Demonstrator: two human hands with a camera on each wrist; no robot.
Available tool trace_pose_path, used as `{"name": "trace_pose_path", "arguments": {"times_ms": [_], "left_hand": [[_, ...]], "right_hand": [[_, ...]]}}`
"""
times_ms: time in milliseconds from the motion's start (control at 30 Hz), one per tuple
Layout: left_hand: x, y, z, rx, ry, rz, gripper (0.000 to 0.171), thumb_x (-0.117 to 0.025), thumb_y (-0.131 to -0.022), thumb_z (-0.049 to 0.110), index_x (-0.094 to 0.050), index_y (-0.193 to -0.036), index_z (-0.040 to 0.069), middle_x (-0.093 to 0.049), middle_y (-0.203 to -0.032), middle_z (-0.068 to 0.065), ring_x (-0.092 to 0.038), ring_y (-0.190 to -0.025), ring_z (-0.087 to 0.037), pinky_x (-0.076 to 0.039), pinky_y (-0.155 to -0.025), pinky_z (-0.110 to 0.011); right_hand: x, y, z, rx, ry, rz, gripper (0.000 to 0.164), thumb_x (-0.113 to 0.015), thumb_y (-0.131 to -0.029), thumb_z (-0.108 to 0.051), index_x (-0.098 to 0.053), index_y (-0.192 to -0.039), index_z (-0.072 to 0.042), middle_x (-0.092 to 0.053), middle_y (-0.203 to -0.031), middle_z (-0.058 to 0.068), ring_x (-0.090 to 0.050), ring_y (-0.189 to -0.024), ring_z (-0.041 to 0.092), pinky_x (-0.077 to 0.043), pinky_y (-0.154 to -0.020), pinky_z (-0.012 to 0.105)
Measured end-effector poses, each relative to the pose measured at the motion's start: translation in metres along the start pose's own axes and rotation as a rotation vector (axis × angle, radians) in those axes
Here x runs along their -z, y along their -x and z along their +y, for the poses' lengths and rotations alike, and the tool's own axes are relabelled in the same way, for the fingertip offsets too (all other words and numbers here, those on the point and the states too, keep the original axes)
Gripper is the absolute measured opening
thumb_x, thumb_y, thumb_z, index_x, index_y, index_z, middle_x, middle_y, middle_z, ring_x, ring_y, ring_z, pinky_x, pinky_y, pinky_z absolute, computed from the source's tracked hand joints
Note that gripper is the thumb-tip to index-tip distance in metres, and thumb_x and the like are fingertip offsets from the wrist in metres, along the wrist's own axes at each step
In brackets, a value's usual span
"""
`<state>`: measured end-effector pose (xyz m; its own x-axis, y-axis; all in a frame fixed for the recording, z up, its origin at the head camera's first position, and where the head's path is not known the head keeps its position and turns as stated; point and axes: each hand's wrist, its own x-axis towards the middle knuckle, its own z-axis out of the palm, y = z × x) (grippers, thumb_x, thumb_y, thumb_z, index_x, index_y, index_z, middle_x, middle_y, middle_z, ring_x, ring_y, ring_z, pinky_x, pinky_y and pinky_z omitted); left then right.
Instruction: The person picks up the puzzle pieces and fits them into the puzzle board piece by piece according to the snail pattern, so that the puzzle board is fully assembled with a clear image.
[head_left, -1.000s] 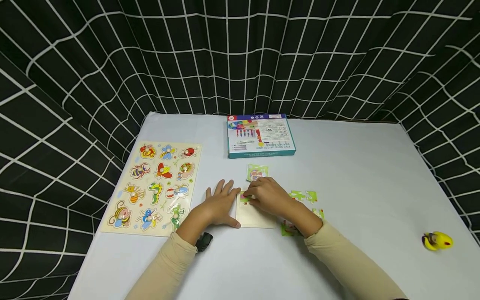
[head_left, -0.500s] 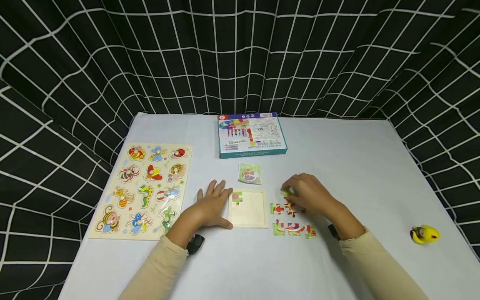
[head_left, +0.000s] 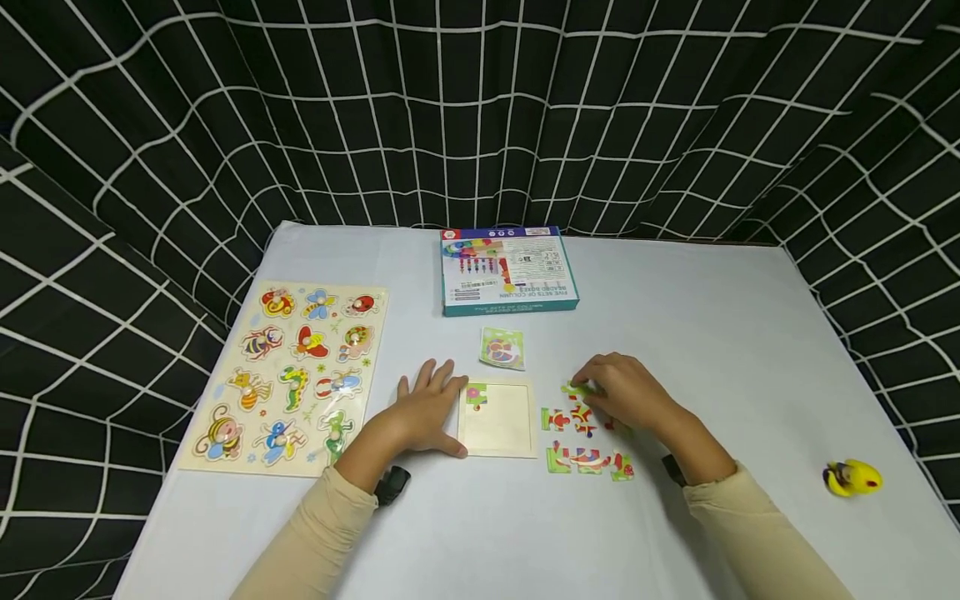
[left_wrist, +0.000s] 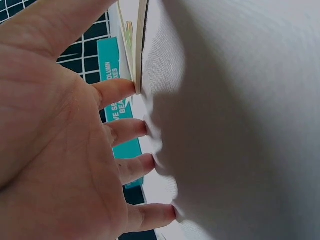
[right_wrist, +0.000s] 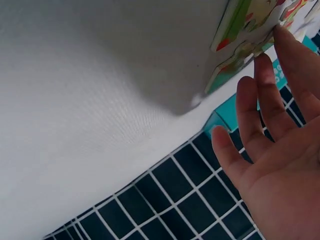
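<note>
My left hand [head_left: 420, 421] lies with fingers spread beside a shallow square wooden puzzle tray [head_left: 498, 425]; its thumb and index finger touch the tray's left side. One green puzzle piece with a pink flower [head_left: 476, 395] sits in the tray's far left corner. To the right, my right hand [head_left: 626, 392] is over loose pieces, thumb and index finger pinching a green-edged puzzle piece [head_left: 576, 388] in the far row. In the right wrist view, the fingertips meet the edge of flat pieces [right_wrist: 235, 62]; the hand covers part of that row.
Rows of loose pieces [head_left: 589, 460] lie right of the tray. Beyond it are a small picture card [head_left: 502, 348] and a teal box [head_left: 510, 271]. An insect peg board [head_left: 288, 379] lies left; a yellow toy [head_left: 852, 477] stands far right.
My right hand has moved from the tray's far left corner to the loose pieces on the right, leaving the flower piece in the tray. My left hand has stayed beside the tray.
</note>
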<state>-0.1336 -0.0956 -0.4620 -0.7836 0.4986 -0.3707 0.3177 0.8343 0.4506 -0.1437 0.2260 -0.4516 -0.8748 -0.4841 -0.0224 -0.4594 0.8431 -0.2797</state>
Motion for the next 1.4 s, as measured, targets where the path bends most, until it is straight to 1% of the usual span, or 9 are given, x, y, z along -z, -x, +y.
{"name": "trace_pose_path", "arguments": {"times_ms": [133, 300, 400, 533, 700, 867, 1067, 1233, 1400], "left_hand": [[0.001, 0.0, 0.001, 0.0, -0.009, 0.001, 0.107, -0.087, -0.066, 0.045, -0.031, -0.151, 0.01, -0.011, -0.162, -0.016, 0.001, -0.148, -0.041, -0.007, -0.108, -0.073], [0.0, -0.003, 0.002, 0.005, -0.025, -0.005, 0.108, -0.086, -0.067, 0.046, -0.03, -0.152, 0.012, -0.01, -0.162, -0.015, 0.001, -0.149, -0.04, -0.008, -0.109, -0.071], [-0.001, -0.001, 0.0, 0.014, -0.03, -0.004, 0.107, -0.086, -0.067, 0.046, -0.03, -0.152, 0.012, -0.011, -0.162, -0.015, 0.0, -0.149, -0.04, -0.009, -0.109, -0.071], [-0.001, -0.001, 0.002, 0.019, -0.033, -0.017, 0.107, -0.085, -0.067, 0.048, -0.03, -0.152, 0.013, -0.011, -0.162, -0.015, 0.0, -0.149, -0.039, -0.01, -0.109, -0.071], [-0.001, -0.001, 0.002, 0.022, -0.044, -0.027, 0.107, -0.084, -0.069, 0.049, -0.028, -0.153, 0.014, -0.009, -0.163, -0.013, 0.002, -0.149, -0.038, -0.01, -0.11, -0.07], [0.001, 0.0, 0.001, 0.02, -0.054, -0.022, 0.106, -0.084, -0.069, 0.05, -0.028, -0.153, 0.014, -0.01, -0.163, -0.014, 0.001, -0.149, -0.038, -0.011, -0.11, -0.069], [0.004, -0.001, 0.004, 0.017, -0.068, -0.024, 0.106, -0.083, -0.07, 0.05, -0.028, -0.153, 0.013, -0.01, -0.163, -0.013, 0.0, -0.149, -0.038, -0.011, -0.111, -0.068], [0.005, -0.002, 0.004, 0.016, -0.069, -0.028, 0.106, -0.083, -0.07, 0.05, -0.028, -0.153, 0.013, -0.01, -0.163, -0.013, 0.0, -0.149, -0.038, -0.011, -0.111, -0.068], [0.002, -0.002, 0.002, 0.03, -0.055, -0.04, 0.107, -0.083, -0.07, 0.05, -0.027, -0.153, 0.013, -0.008, -0.163, -0.014, 0.003, -0.149, -0.039, -0.009, -0.111, -0.069]], "right_hand": [[0.001, -0.005, -0.005, 0.032, 0.005, 0.015, 0.024, -0.082, -0.076, -0.009, -0.076, -0.099, -0.009, -0.072, -0.101, 0.003, -0.065, -0.098, 0.024, -0.047, -0.092, 0.047], [0.001, -0.023, -0.035, 0.126, 0.001, 0.02, 0.028, -0.081, -0.078, -0.013, -0.075, -0.105, -0.011, -0.072, -0.103, 0.001, -0.065, -0.099, 0.021, -0.047, -0.095, 0.046], [-0.008, -0.037, -0.057, 0.205, 0.006, 0.008, 0.028, -0.08, -0.08, -0.014, -0.075, -0.107, -0.013, -0.071, -0.104, 0.001, -0.064, -0.101, 0.02, -0.045, -0.097, 0.047], [-0.021, -0.046, -0.072, 0.274, 0.038, -0.002, 0.026, -0.078, -0.082, -0.016, -0.075, -0.108, -0.014, -0.071, -0.104, 0.002, -0.063, -0.103, 0.021, -0.044, -0.098, 0.049], [-0.029, -0.05, -0.077, 0.277, 0.089, 0.025, 0.023, -0.078, -0.082, -0.018, -0.076, -0.105, -0.015, -0.069, -0.101, 0.001, -0.063, -0.102, 0.022, -0.044, -0.098, 0.049], [-0.031, -0.052, -0.079, 0.276, 0.133, 0.037, 0.022, -0.078, -0.083, -0.018, -0.077, -0.104, -0.017, -0.069, -0.1, 0.0, -0.062, -0.101, 0.022, -0.044, -0.098, 0.047], [-0.03, -0.051, -0.079, 0.263, 0.135, 0.029, 0.022, -0.078, -0.082, -0.017, -0.077, -0.104, -0.017, -0.068, -0.1, 0.0, -0.062, -0.102, 0.023, -0.043, -0.1, 0.046], [-0.03, -0.05, -0.08, 0.26, 0.133, 0.043, 0.022, -0.079, -0.08, -0.014, -0.077, -0.102, -0.015, -0.068, -0.098, 0.001, -0.061, -0.101, 0.024, -0.043, -0.1, 0.047], [-0.032, -0.051, -0.081, 0.262, 0.117, 0.013, 0.025, -0.079, -0.08, -0.014, -0.076, -0.105, -0.014, -0.069, -0.102, 0.002, -0.062, -0.106, 0.026, -0.043, -0.1, 0.049]]}}
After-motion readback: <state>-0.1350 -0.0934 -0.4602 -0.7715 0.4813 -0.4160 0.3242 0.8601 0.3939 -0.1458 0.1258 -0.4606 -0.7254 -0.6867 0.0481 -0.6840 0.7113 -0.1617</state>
